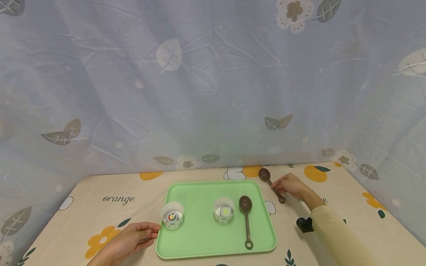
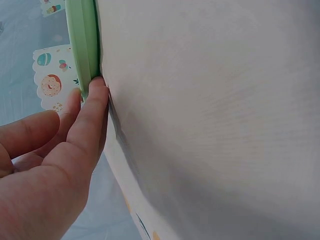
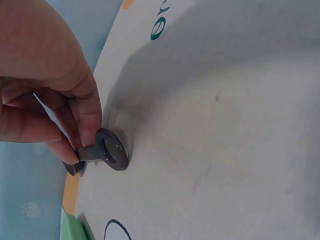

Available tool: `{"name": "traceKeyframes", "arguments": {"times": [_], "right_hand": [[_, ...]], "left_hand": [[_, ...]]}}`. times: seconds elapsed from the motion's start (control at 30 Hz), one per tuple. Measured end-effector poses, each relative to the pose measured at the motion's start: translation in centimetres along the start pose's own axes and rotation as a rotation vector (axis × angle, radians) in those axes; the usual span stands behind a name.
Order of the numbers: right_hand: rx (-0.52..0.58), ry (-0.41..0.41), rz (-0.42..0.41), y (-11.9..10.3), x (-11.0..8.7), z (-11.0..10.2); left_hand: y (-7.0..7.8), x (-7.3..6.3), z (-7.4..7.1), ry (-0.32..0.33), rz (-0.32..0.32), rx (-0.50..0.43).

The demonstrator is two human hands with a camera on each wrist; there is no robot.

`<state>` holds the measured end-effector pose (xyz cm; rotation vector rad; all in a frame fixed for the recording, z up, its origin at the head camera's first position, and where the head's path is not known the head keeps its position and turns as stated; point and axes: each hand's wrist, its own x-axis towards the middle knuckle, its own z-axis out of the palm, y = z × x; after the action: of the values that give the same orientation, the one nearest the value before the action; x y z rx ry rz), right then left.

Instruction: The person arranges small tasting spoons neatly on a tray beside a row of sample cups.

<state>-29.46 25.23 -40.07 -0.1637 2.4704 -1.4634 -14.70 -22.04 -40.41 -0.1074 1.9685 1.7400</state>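
A light green tray (image 1: 196,242) lies on the table. My left hand (image 1: 134,238) rests beside its left edge, fingertips touching the rim, fingers mostly straight; the left wrist view shows the fingertips against the tray's side (image 2: 86,42). Beyond the tray's right side, my right hand (image 1: 293,186) pinches the handle of a brown spoon (image 1: 264,174) between thumb and fingers. That spoon's ringed handle end (image 3: 116,155) sticks out below the fingers, close over the cloth. A second brown spoon (image 1: 245,204) lies on the tray's right part.
Two small white patterned cups stand on the tray: a left cup (image 1: 172,220) with a colourful piece inside, and a middle cup (image 1: 223,215) with a pale one. A cream tablecloth (image 1: 80,203) with fruit and flower prints covers the table. A grey-blue curtain (image 1: 213,111) hangs behind.
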Motion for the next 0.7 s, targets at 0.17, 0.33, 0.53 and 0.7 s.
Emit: {"name": "traceKeyframes", "arguments": {"times": [0.17, 0.33, 0.53, 0.7], "right_hand": [[0.0, -0.004, 0.02, -0.2, -0.4, -0.1], [-0.013, -0.009, 0.023, -0.4, -0.6, -0.4], [-0.007, -0.014, 0.029, -0.6, -1.0, -0.7], [-0.015, -0.027, 0.026, -1.0, -1.4, -1.0]], "left_hand": [[0.0, 0.0, 0.0, 0.005, -0.002, 0.005], [0.0, 0.1, 0.0, 0.015, -0.007, 0.004], [-0.1, 0.1, 0.0, 0.004, 0.006, 0.008], [-0.1, 0.0, 0.0, 0.0, 0.007, 0.008]]}}
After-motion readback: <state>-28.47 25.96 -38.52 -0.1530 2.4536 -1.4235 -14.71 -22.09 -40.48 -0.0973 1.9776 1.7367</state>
